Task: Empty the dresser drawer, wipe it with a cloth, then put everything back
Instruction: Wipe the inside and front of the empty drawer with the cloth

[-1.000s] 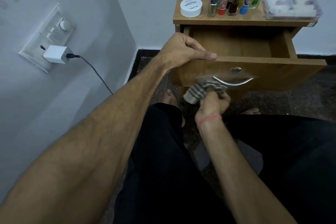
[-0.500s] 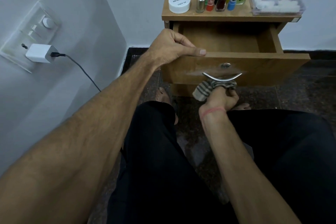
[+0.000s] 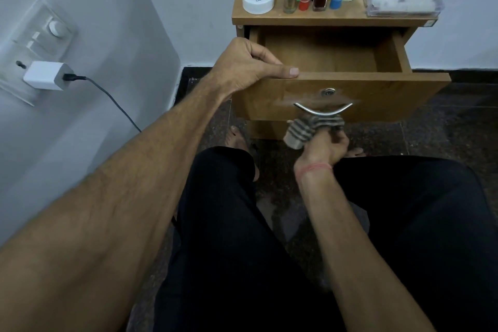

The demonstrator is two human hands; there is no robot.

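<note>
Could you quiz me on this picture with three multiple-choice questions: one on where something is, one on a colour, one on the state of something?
1. Where is the striped cloth?
A. Inside the drawer
B. At the drawer front, just under the metal handle
C. On the dresser top

2. What colour is the charger plugged into the wall?
A. White
B. Red
C. Green

3. How is the drawer?
A. Shut
B. Pulled out, full of bottles
C. Pulled out, visible inside bare

Answers: 1 B, the right hand holds it there. 2 A, its body is white. 3 C, only wood shows inside, while the left hand grips its front edge.
</note>
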